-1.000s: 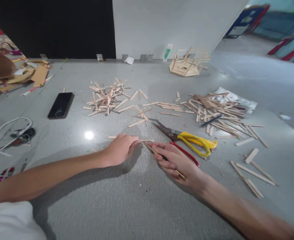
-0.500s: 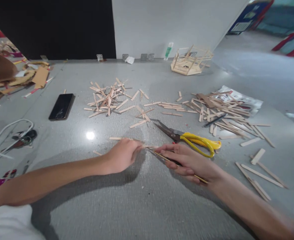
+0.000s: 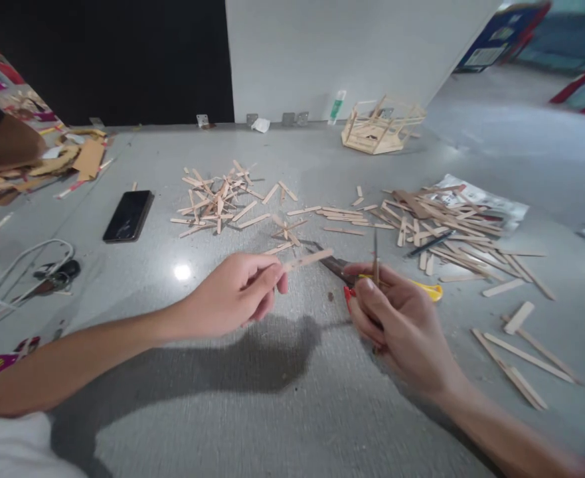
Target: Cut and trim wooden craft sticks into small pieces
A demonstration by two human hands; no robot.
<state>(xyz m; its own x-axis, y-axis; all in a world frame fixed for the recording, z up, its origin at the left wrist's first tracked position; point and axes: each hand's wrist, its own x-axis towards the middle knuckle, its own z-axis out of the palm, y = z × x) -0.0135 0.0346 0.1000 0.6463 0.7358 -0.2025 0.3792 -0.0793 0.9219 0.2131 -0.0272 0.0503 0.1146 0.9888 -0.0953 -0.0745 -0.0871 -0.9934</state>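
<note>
My left hand (image 3: 242,289) is closed, pinching one end of a wooden craft stick (image 3: 315,258). The stick's free end points right and slightly up, above the table. In my closed right hand (image 3: 396,315) is a slim pointed tool (image 3: 376,249) with a dark, narrow tip standing upward; most of its shaft is hidden by my fingers. A gap separates the tool from the craft stick. Behind my right hand lie yellow-handled scissors (image 3: 430,291), partly covered by it, their dark blades reaching left behind the stick. A small red piece (image 3: 348,296) shows beside my right fingers.
Loose craft sticks (image 3: 217,202) lie scattered at centre-left, and another heap (image 3: 456,232) with a dark pen (image 3: 429,243) is at right. A stick-built frame (image 3: 382,129) stands at the back near a glue tube (image 3: 336,107). A phone (image 3: 128,216) and cables (image 3: 48,269) lie left.
My hands have moved apart. The tool has left the stick and swung from slanting to upright in my right hand. The stick in my left hand has been raised and shows its flat face.
</note>
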